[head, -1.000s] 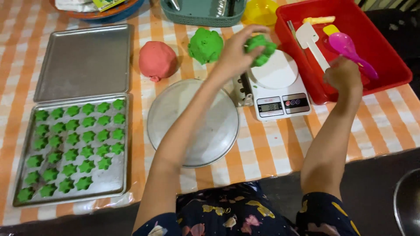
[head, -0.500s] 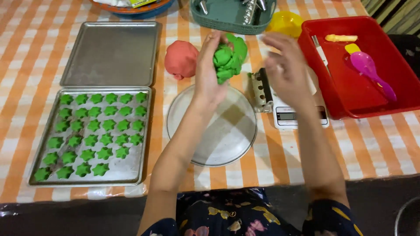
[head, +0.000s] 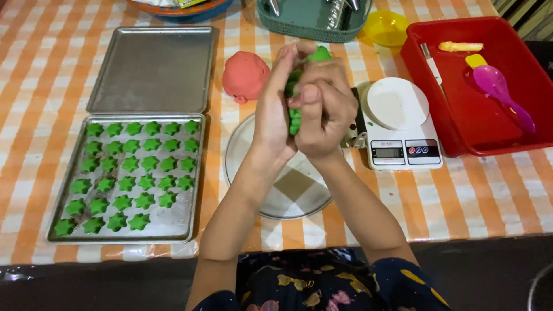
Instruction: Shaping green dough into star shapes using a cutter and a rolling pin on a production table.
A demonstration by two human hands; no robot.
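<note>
Both hands meet above the middle of the tabletop (head: 449, 201), which is covered by an orange-and-white checked cloth. The left hand (head: 275, 109) and the right hand (head: 325, 109) are pressed together around a lump of green dough (head: 295, 86): the left palm lies flat against one side, the right grip is clenched over the other, and soft, matte dough bulges out between the fingers and above the knuckles. The lump is held in the air, over the far edge of a round, clear glass plate (head: 288, 190) lying flat on the cloth.

Just beyond the hands, a smooth, rounded ball of pinkish-red dough (head: 245, 75) sits on the cloth. To the right, a white digital kitchen scale (head: 397, 124) with a circular platform stands beside the plate. Farther right is a glossy red plastic tray (head: 461, 115) holding a purple plastic spoon (head: 504, 92).

To the left lie 2 rectangular metal baking trays with dull, scratched surfaces. The farther tray (head: 152, 69) is bare. The nearer tray (head: 178, 224) carries rows of small green star-shaped dough pieces (head: 132, 173), set close but apart. At the far edge are a teal slotted basket (head: 311, 23) and a small yellow bowl (head: 389, 26).
</note>
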